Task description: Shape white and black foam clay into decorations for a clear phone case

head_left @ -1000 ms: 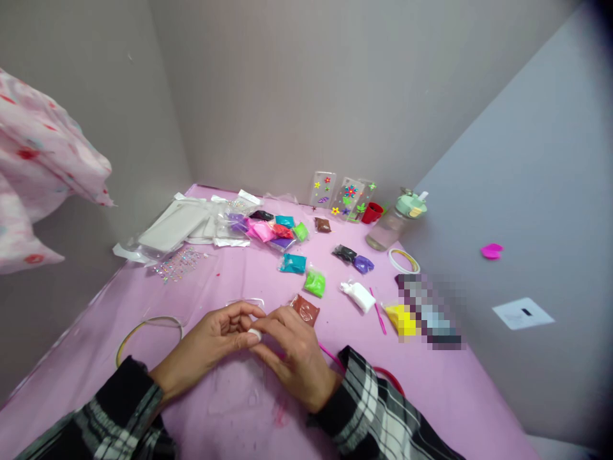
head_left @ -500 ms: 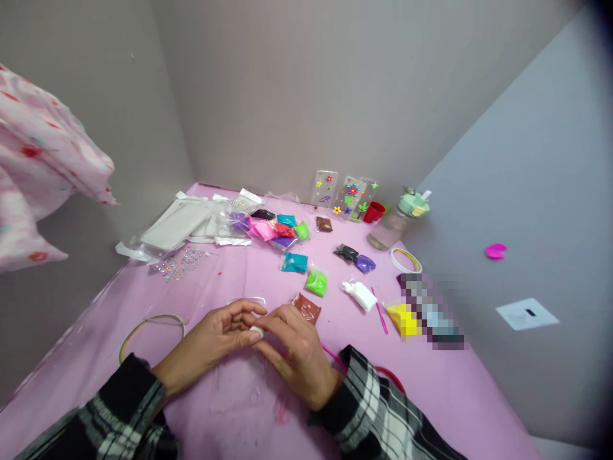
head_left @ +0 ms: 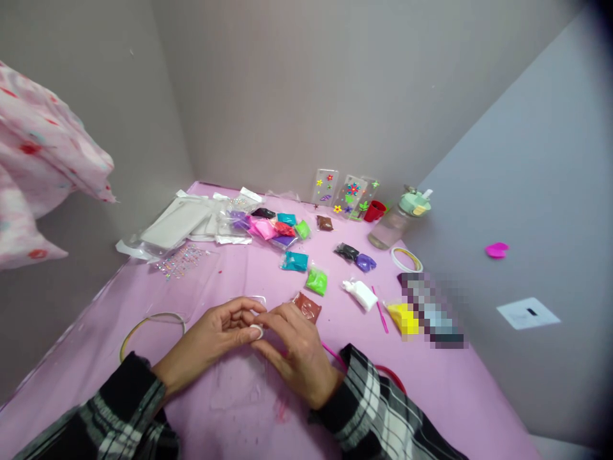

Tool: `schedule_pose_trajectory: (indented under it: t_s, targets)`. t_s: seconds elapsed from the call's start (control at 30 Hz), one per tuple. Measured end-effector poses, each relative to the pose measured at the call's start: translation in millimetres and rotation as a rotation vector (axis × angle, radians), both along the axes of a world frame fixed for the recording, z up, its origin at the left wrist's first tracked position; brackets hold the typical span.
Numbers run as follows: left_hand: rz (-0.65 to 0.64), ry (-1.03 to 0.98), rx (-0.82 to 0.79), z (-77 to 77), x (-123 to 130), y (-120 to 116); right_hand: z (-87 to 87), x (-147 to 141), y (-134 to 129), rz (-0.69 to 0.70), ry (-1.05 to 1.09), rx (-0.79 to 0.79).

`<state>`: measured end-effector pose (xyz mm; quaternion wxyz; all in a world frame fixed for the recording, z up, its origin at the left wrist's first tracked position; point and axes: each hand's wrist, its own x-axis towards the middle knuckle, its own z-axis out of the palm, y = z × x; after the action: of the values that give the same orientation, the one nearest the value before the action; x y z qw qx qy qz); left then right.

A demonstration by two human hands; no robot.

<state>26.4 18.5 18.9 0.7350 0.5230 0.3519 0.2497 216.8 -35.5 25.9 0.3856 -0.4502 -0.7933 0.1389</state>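
Between my two hands is a small white piece (head_left: 257, 331), which looks like soft clay. My left hand (head_left: 228, 331) pinches it between thumb and fingers. The fingers of my right hand (head_left: 295, 348) are bent around its right side and touch it. Under my hands a clear phone case (head_left: 239, 383) lies on the pink table cover (head_left: 191, 425). A brown clay packet (head_left: 306, 308) is just behind my right hand, with a green packet (head_left: 317, 281) and a teal packet (head_left: 294, 261) farther back. An opened white packet (head_left: 360, 295) lies to the right.
Wrapped cases (head_left: 175, 220) and gems (head_left: 179, 260) are at the back left. Decorated clear cases (head_left: 352, 191), a red cup (head_left: 374, 211) and a bottle (head_left: 397, 220) stand at the back. On the right are tape (head_left: 407, 260), a yellow packet (head_left: 403, 318) and a pink stick (head_left: 380, 310).
The white piece shows a little more between my fingertips, and my fingers have shifted slightly around it. Everything else stays as it was.
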Motion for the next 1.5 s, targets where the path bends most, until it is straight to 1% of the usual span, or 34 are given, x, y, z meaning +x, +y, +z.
schedule_pose_trajectory:
  t_s: [0.13, 0.3, 0.47, 0.67, 0.77, 0.83, 0.93, 1.07, 1.17, 1.3, 1.43, 1.5]
  targets:
    - [-0.015, -0.002, -0.024, 3.4, 1.2, -0.7, 3.1, 1.6, 0.5, 0.021, -0.004, 0.007]
    - [0.024, 0.008, -0.032, 7.5, 1.5, -1.2, 6.0, 3.7, -0.1, 0.064, -0.027, -0.034]
    - [0.017, -0.008, -0.036, 6.8, 2.7, -1.1, 5.5, 4.3, 1.5, 0.053, -0.005, -0.002]
    - [0.044, 0.012, -0.019, 5.6, 3.2, -2.0, 5.7, 4.2, 2.6, 0.077, -0.018, -0.041]
    - [0.014, -0.003, -0.012, 4.5, 4.0, -2.5, 4.7, 5.0, 3.4, 0.057, -0.015, -0.019]
    - [0.006, -0.015, -0.007, 4.1, 4.5, -2.6, 4.8, 5.5, 3.6, 0.074, -0.016, -0.012]
    - [0.026, -0.01, 0.007, 3.8, 5.0, -2.7, 5.7, 5.7, 3.6, 0.11, -0.018, -0.039]
    - [0.029, -0.005, 0.009, 3.3, 5.8, -3.6, 5.5, 5.8, 4.1, 0.069, 0.001, -0.041]
    - [0.028, -0.014, 0.014, 4.6, 5.9, -4.6, 5.6, 6.5, 4.5, 0.07, 0.012, -0.028]
    - [0.055, 0.012, 0.018, 7.6, 5.7, -5.0, 7.1, 6.9, 4.7, 0.099, 0.005, -0.074]
    - [0.052, 0.013, 0.002, 9.6, 7.2, -4.6, 8.0, 6.7, 5.1, 0.089, 0.012, -0.049]
    - [0.053, 0.005, -0.006, 10.5, 8.0, -4.4, 8.5, 6.9, 5.2, 0.105, 0.015, -0.053]
